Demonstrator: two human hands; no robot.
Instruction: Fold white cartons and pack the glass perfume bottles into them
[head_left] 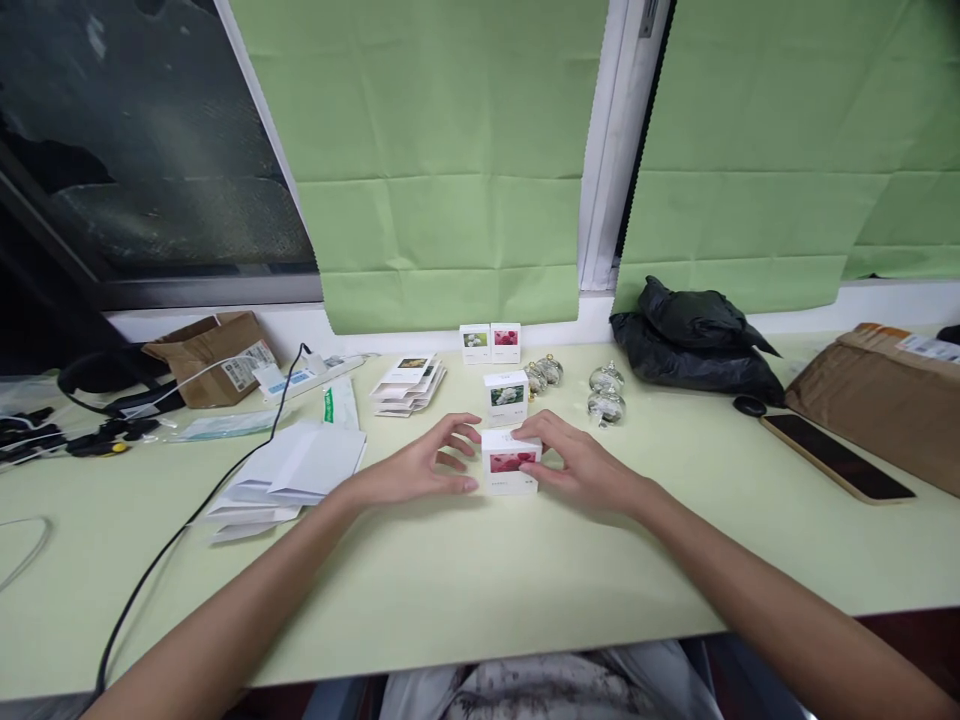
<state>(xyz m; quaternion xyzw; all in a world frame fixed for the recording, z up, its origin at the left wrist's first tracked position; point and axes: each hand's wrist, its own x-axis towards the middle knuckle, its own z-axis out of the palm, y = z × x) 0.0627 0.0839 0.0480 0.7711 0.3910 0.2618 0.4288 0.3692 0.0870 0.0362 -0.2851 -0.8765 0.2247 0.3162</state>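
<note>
Squarely toward me faces the pink-pictured box (501,482), upright on the pale table (570,590), its picture strip running left to right; the front looks nearly square, so I can't single out a long axis. My right hand (576,462) pinches its right part, thumb against the front and fingers over the top. My left hand (427,462) curves beside its left side, fingers spread and thumb just short of it. Just behind stands a green-pictured box (506,400), facing the same way, silvery ornaments (606,392) off to its right.
</note>
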